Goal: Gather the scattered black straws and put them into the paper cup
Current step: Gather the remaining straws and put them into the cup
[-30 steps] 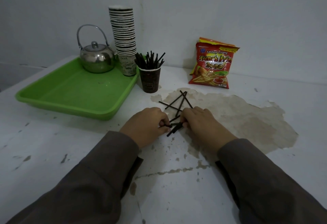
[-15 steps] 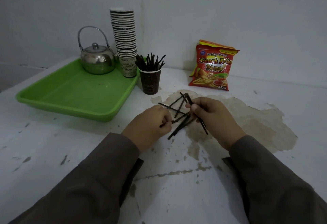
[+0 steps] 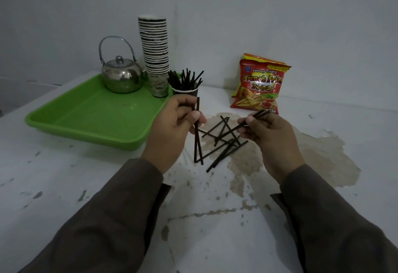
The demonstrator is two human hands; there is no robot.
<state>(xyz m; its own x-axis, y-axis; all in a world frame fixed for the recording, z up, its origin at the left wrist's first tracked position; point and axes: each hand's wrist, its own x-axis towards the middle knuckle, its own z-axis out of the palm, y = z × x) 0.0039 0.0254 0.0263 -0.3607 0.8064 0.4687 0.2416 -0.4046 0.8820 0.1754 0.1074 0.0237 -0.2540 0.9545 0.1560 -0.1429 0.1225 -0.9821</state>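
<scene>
Mostly white, chipped table against grey wall.

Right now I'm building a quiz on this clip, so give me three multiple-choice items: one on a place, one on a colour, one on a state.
1. Where does the kettle stand?
A. on the bare table
B. in the tray
C. on the snack bag

2. What colour is the tray?
A. green
B. red
C. white

3. What is the left hand doing?
A. lying flat on the table
B. resting in the tray
C. holding black straws upright

Answers:
1 B, the kettle sits at the tray's far end beside the stack of cups.
2 A, the tray's rim and floor are bright green.
3 C, the fingers curl round straws whose lower ends hang down toward the table.
</scene>
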